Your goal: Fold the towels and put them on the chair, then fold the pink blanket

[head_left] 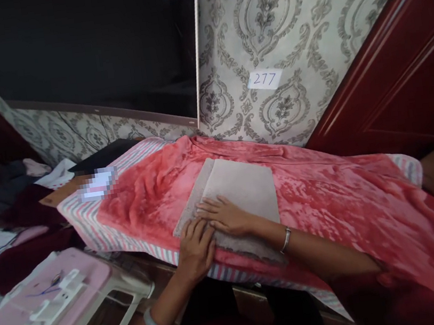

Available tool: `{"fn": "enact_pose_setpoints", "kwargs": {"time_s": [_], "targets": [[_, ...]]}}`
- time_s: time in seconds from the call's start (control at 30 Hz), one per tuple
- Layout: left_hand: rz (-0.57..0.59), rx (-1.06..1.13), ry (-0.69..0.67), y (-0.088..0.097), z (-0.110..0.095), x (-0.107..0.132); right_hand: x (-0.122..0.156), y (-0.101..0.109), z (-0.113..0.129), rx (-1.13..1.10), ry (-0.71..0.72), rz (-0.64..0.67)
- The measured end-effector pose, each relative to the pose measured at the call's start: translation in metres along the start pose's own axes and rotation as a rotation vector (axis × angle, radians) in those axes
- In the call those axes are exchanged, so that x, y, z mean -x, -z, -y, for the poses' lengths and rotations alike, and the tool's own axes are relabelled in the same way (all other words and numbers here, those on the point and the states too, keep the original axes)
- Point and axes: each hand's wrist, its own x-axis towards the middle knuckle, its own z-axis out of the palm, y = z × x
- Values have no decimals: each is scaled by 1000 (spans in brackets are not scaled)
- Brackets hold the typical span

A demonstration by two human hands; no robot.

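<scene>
A grey cloth [240, 183], perhaps a towel, lies flat on a red-pink plush blanket [144, 194], with a strip along its left side folded or layered. My right hand [226, 216] rests palm down on the cloth, its fingers stretched out and slightly spread. Close beside it, my left hand [197, 248] lies over the cloth's near left part with fingers lightly bent. The fingertips of both hands almost meet. I see nothing gripped in either hand; the underside of each palm is hidden.
A striped cover [84, 224] shows under the blanket's edge. At the lower left, a pink-topped stool [86, 267] bears a white power strip [41, 321]. Clothes [18, 212] are heaped at far left. A large television [96, 50] hangs behind; a dark red door [400, 61] stands at right.
</scene>
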Motion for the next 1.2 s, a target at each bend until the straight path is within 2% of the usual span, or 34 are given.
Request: {"fn": "enact_pose_setpoints", "kwargs": {"time_s": [0.07,0.3,0.43,0.63,0.97,1.2], "targets": [[-31,-22,-10,-7,5,5,-9,0,-12,14,-27,-11],[-102,-19,9,-21,7,17,-37,20,-86,118,-268,-45],[-122,-5,7,-24,9,20,-51,28,-111,92,-377,-32],[-148,4,12,-30,12,24,-67,34,-140,59,-465,-29],[-171,-21,37,-32,12,26,-78,31,-162,17,-500,-89],[-168,-11,31,-36,14,30,-77,38,-152,12,-532,-83]]}}
